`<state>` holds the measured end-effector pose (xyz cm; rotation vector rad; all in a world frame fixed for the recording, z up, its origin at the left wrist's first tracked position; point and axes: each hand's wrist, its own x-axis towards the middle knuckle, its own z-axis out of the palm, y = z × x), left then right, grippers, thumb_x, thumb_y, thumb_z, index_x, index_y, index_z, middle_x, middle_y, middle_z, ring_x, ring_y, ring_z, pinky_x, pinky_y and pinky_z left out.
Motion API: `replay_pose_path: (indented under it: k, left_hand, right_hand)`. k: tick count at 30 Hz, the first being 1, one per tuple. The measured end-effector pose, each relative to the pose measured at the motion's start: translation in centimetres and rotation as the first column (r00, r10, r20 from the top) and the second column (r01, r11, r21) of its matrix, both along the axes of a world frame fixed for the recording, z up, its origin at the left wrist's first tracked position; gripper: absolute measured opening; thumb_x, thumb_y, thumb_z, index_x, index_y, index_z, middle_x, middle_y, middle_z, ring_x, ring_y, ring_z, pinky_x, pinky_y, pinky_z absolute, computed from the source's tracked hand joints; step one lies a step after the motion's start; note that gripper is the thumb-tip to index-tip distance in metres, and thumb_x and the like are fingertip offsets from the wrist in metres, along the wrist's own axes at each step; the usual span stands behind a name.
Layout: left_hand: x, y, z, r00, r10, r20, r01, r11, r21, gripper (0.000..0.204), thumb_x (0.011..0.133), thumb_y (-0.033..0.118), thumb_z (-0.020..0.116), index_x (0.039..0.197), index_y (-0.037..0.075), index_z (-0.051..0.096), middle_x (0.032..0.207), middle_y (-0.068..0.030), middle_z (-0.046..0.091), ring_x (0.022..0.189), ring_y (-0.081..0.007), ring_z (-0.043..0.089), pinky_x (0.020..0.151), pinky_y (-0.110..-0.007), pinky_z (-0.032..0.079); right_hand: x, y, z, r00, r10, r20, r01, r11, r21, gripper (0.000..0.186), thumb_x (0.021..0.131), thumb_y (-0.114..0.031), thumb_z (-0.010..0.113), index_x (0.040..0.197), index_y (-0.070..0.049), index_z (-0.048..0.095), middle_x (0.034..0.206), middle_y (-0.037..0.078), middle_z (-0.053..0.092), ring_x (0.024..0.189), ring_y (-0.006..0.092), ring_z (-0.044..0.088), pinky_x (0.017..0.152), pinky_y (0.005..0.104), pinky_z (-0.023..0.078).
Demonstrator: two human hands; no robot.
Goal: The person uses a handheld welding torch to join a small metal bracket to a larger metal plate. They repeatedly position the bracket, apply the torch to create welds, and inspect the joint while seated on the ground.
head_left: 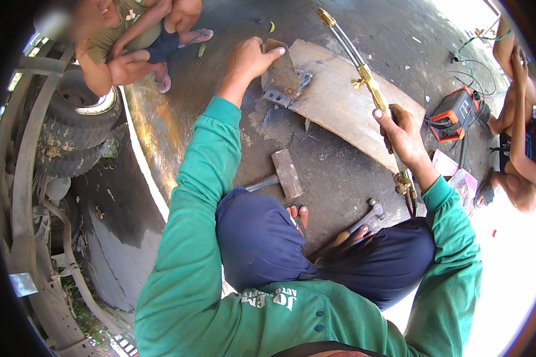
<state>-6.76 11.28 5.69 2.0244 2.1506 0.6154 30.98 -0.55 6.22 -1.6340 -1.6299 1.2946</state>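
My right hand (404,135) is wrapped round the handle of a brass cutting torch (370,83), whose steel tubes and head slant up and away to the left. Hoses leave its lower end beside my wrist. My left hand (250,62) grips the upper left edge of a small rusty metal plate (281,70), thumb laid across its top. That plate stands tilted at the left end of a large rusty steel sheet (339,89), by a bracket with holes (278,97). The torch head is apart from both metal pieces.
A sledgehammer (287,174) and a claw hammer (369,215) lie near my feet. To the right sits an orange and black welding machine (455,113) with cables. One person (131,44) squats at far left, another (521,125) at right. A truck tyre (77,113) and frame stand left.
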Motion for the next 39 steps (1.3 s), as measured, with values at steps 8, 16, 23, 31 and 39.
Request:
replay_pose_path:
  k: [8,16,23,31,39]
  left_hand:
    - [-1.0,-4.5,3.1,0.964,0.025,0.265,-0.049,0.995,0.085,0.062,0.084,0.043,0.083,0.121,-0.006,0.071,0.096,-0.0169,0.077,0.090,-0.0285,0.074,0.081,-0.038,0.056]
    - [11.2,-16.8,11.9,0.790,-0.233,0.568,0.496,0.787,-0.367,0.028,0.092,0.018,0.075,0.077,0.001,0.059,0.073,-0.0142,0.061,0.061,-0.0264,0.059,0.058,-0.041,0.045]
    - [15.3,-19.4,14.9,0.754,-0.102,0.648,0.499,0.731,-0.466,0.008,0.094,0.007,0.068,0.100,0.002,0.066,0.093,-0.0160,0.070,0.085,-0.0350,0.071,0.075,-0.043,0.054]
    - [16.5,-22.8,15.0,0.797,0.153,0.584,0.334,0.694,-0.638,0.015,0.098,0.014,0.070,0.097,0.000,0.064,0.082,-0.0171,0.067,0.073,-0.0342,0.068,0.067,-0.042,0.051]
    - [16.2,-28.8,14.1,0.749,0.394,0.533,0.146,0.686,-0.713,0.024,0.096,0.004,0.067,0.118,0.002,0.058,0.092,-0.0121,0.068,0.082,-0.0231,0.068,0.074,-0.036,0.053]
  right_hand:
    - [1.0,0.7,0.0,1.000,0.005,0.014,-0.006,0.995,0.103,0.071,0.090,-0.057,0.076,0.113,0.008,0.062,0.071,0.003,0.056,0.059,0.0119,0.054,0.053,0.0296,0.044]
    - [0.1,0.5,5.0,0.959,-0.172,-0.225,0.143,0.980,-0.138,0.034,0.097,-0.020,0.076,0.120,0.001,0.060,0.074,-0.002,0.055,0.061,0.0057,0.049,0.055,0.0251,0.042]
    - [-1.3,0.3,6.1,0.875,-0.280,-0.396,0.207,0.954,-0.217,0.036,0.103,-0.028,0.069,0.126,-0.003,0.057,0.079,-0.002,0.056,0.065,0.0050,0.051,0.056,0.0224,0.043]
    - [-3.8,-2.7,9.4,0.855,-0.407,-0.320,0.313,0.899,-0.305,0.043,0.093,-0.015,0.080,0.126,0.003,0.059,0.092,0.001,0.060,0.081,0.0082,0.055,0.071,0.0247,0.048]
    - [-4.5,-6.3,6.4,0.837,-0.424,-0.345,0.336,0.897,-0.286,0.052,0.090,-0.029,0.083,0.125,0.004,0.062,0.092,0.003,0.061,0.082,0.0114,0.056,0.073,0.0271,0.049]
